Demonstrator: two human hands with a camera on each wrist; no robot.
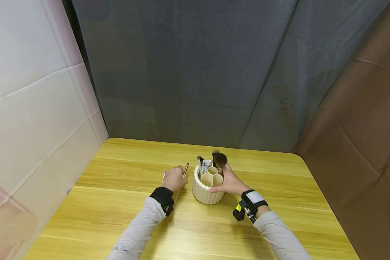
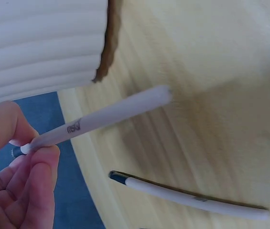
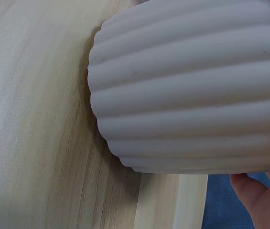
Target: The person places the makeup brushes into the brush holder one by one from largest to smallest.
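A cream ribbed brush holder point(image 1: 205, 191) stands mid-table with several makeup brushes point(image 1: 218, 159) upright in it. My right hand point(image 1: 229, 181) grips its right side, thumb on the front wall; the right wrist view shows the ribbed wall point(image 3: 192, 86) with part of that hand point(image 3: 261, 198) at the lower right. My left hand point(image 1: 173, 178) is just left of the holder and pinches a thin white-handled brush point(image 2: 96, 119) between thumb and fingers point(image 2: 34, 162). The brush is held just over the table. A second white-handled brush point(image 2: 192, 198) lies flat on the wood beside it.
The wooden table point(image 1: 133, 224) has a pale wall panel on its left, a grey curtain behind and a brown panel on its right. Its rounded far right corner point(image 1: 295, 156) and left edge are in sight. Both wrists carry black camera straps.
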